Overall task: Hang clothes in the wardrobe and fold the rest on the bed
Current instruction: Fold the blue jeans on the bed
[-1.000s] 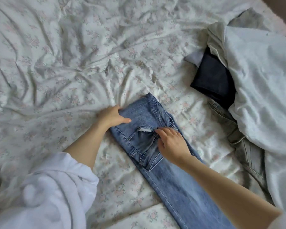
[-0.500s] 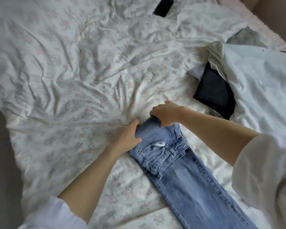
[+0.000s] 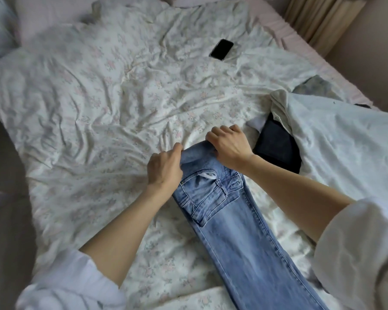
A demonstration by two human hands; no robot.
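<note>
Jeans (image 3: 240,238) lie on the bed (image 3: 99,113), a long strip of light blue denim folded leg over leg, their long axis running on a diagonal from the lower right edge of view up toward the middle of the bed. The far end is the seat end, where the fabric bunches into a small raised fold; just below it a back pocket and a belt loop show, with a white label peeking out at the waistband. The wash is faded and paler down the leg, with darker stitched seams along both edges.

Under them spreads a crumpled white floral duvet. To the right sits a heap of pale clothes (image 3: 345,148) with a dark folded garment (image 3: 278,151) tucked against it, close to the jeans but apart. Further up the bed lies a black phone (image 3: 221,49), face up, well apart.

Both hands are at the far end: the left hand (image 3: 164,168) has its grip curled on the left edge of the bunched denim, and the right hand (image 3: 230,146) pinches the raised fold from the right, knuckles up.
</note>
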